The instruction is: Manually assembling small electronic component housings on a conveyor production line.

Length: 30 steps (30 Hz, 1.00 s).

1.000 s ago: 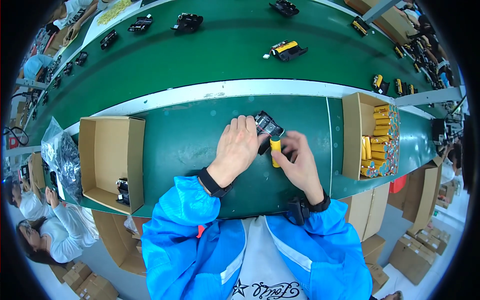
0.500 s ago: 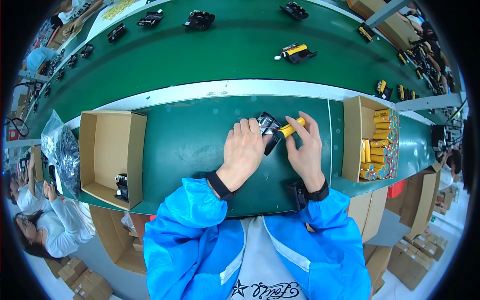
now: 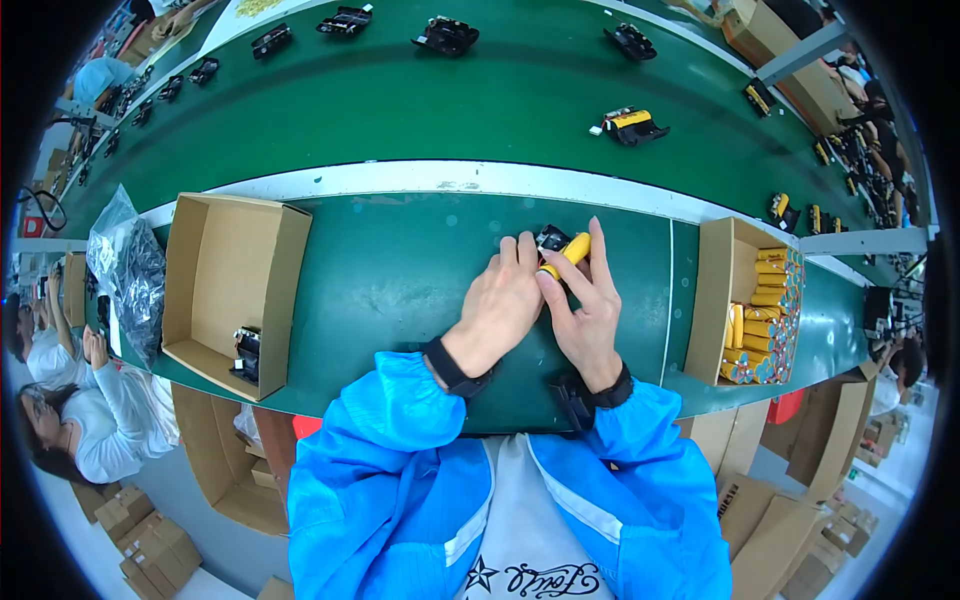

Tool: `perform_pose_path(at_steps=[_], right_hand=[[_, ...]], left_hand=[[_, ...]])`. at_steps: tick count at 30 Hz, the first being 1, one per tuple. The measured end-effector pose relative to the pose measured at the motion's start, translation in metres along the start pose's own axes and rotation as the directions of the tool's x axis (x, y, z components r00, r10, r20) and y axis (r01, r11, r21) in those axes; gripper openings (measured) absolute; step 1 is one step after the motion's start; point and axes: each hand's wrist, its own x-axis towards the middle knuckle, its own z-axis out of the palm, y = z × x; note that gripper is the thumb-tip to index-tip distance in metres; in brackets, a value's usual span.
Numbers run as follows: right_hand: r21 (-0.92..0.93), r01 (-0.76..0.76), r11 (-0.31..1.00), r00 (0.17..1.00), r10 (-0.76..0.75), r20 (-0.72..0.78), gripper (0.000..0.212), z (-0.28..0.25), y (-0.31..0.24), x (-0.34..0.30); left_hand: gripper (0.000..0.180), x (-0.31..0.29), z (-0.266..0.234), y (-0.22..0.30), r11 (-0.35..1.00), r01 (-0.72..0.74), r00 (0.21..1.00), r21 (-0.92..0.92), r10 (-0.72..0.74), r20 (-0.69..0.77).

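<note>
My left hand (image 3: 500, 305) is closed around a small black plastic housing (image 3: 551, 237), most of it hidden under the fingers. My right hand (image 3: 590, 315) pinches a yellow cylindrical battery (image 3: 572, 254) between thumb and fingers, tilted, at the right side of the housing. The two hands are close together above the green worktop, and the fingertips hide where battery and housing meet. Another black part (image 3: 571, 400) lies beside my right wrist, near the bench's front edge.
At left stands an open cardboard box (image 3: 235, 225) with a black housing (image 3: 247, 355) inside, beside a clear plastic bag (image 3: 125, 275). A cardboard box (image 3: 712, 300) of yellow batteries (image 3: 768, 325) stands at right. Beyond a white rail (image 3: 440, 177), a green conveyor (image 3: 480, 110) carries several black housings.
My right hand has come in toward my left, bringing the battery from sticking out at the right to over the housing. On the conveyor the housings appear farther right; the view has also shifted.
</note>
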Motion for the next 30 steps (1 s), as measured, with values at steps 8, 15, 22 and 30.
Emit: perform_pose_path(at_steps=[8,15,22,30], right_hand=[[-0.237,0.035,0.971,0.996,-0.014,0.090,0.029,-0.001,-0.016,0.008],[-0.298,-0.001,0.954,0.997,0.024,0.076,0.037,0.002,-0.022,0.011],[-0.210,0.088,0.974,0.996,-0.089,0.008,0.044,0.007,-0.006,0.006],[-0.294,0.080,0.952,0.996,-0.063,0.067,0.063,0.010,-0.017,0.013]], left_hand=[[0.041,-0.014,-0.038,-0.014,0.963,-0.109,0.989,-0.246,0.129,0.068],[0.033,-0.019,-0.039,-0.021,0.952,-0.210,0.977,-0.224,0.213,-0.008],[0.028,-0.010,-0.044,-0.025,0.958,-0.286,0.955,-0.016,0.287,0.074],[0.051,0.005,-0.055,-0.028,0.941,-0.282,0.950,-0.186,0.302,0.085]])
